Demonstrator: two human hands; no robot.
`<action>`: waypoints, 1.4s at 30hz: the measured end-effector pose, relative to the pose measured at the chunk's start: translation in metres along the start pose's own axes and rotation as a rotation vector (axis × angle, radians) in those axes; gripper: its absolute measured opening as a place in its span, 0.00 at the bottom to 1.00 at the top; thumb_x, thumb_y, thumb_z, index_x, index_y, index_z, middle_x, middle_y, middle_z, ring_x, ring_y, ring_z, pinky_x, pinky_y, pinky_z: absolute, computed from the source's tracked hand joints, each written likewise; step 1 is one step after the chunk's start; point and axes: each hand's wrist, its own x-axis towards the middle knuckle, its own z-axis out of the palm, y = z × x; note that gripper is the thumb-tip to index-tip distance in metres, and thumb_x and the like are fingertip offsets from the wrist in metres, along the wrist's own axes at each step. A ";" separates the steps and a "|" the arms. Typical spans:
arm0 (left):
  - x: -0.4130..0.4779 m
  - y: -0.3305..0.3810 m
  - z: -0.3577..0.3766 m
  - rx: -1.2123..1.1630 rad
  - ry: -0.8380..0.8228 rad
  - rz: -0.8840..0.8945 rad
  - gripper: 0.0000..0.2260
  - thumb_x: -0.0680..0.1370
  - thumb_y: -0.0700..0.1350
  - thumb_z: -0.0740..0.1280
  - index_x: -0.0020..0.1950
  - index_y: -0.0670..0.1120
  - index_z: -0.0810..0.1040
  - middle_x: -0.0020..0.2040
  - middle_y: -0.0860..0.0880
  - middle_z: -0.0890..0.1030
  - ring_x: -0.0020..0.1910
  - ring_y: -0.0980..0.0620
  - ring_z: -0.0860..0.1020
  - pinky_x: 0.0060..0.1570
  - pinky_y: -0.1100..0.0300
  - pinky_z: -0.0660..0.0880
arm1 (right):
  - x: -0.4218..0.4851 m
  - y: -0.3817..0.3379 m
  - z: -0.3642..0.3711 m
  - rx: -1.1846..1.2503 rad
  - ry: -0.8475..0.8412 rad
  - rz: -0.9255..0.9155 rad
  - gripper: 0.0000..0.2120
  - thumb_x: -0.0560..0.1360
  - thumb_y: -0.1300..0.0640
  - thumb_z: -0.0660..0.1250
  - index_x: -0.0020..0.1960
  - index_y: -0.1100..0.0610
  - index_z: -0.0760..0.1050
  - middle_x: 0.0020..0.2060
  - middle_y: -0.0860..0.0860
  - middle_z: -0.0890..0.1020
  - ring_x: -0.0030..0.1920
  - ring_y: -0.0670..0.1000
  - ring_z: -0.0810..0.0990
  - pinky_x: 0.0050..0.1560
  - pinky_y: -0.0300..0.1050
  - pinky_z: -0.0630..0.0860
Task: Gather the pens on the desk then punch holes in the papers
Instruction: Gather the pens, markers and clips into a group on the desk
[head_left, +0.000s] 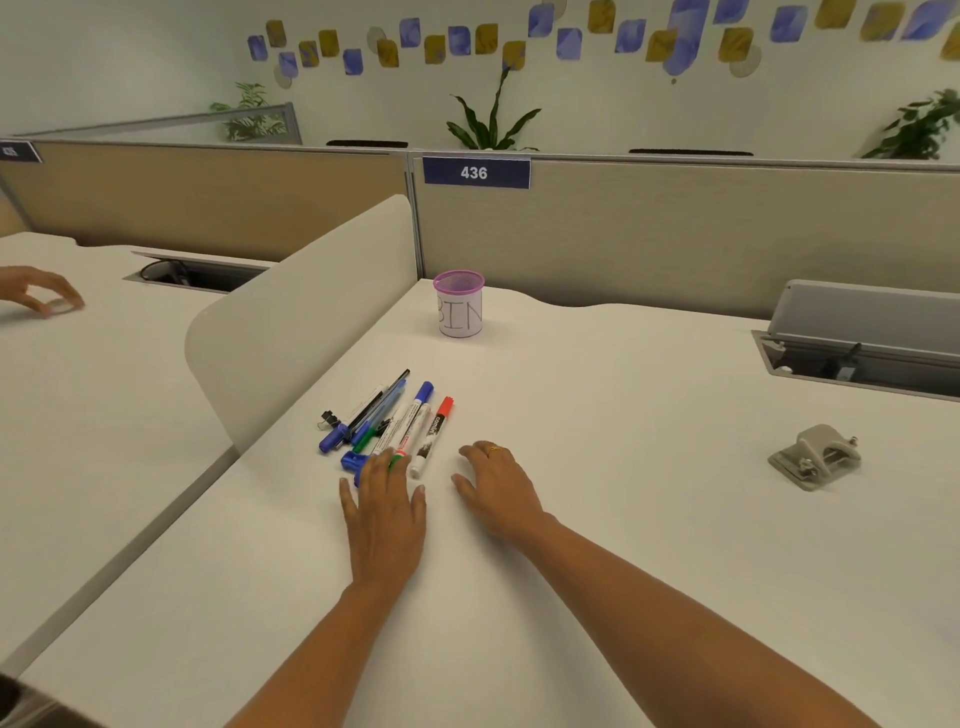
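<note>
The left hand (385, 501) lies palm down on the white surface (597, 415), forearm stretched forward, fingers straight and spread, holding nothing; its fingertips reach the near ends of the pens (400, 423). The right hand (500, 486) rests palm down just beside it, fingers loosely bent and empty, a ring (493, 449) on one finger, just right of the pens without touching them. The pens lie bunched together, pointing away from the person. Farther back stands a pink mesh cup (460, 306) marked BIN. Well off to the right sits a grey hole punch (814, 457).
</note>
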 end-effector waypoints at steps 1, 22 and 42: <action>0.000 -0.002 0.001 0.005 0.001 -0.032 0.20 0.80 0.47 0.57 0.72 0.46 0.64 0.73 0.46 0.65 0.74 0.49 0.60 0.73 0.46 0.49 | 0.002 -0.003 0.000 0.009 -0.008 -0.002 0.22 0.79 0.51 0.56 0.71 0.55 0.62 0.70 0.55 0.65 0.70 0.55 0.63 0.67 0.48 0.64; 0.007 -0.001 0.004 0.070 -0.131 -0.146 0.22 0.81 0.51 0.49 0.75 0.51 0.51 0.77 0.52 0.52 0.77 0.53 0.47 0.72 0.40 0.45 | 0.093 -0.001 -0.030 -0.339 -0.187 0.020 0.16 0.77 0.63 0.54 0.63 0.65 0.68 0.62 0.60 0.69 0.64 0.59 0.66 0.59 0.50 0.70; 0.011 -0.002 0.007 0.084 -0.126 -0.192 0.23 0.81 0.52 0.49 0.76 0.52 0.49 0.78 0.51 0.49 0.77 0.53 0.44 0.72 0.41 0.44 | 0.127 0.007 -0.013 0.134 -0.091 0.033 0.24 0.76 0.67 0.54 0.72 0.61 0.55 0.65 0.63 0.68 0.64 0.60 0.68 0.61 0.49 0.66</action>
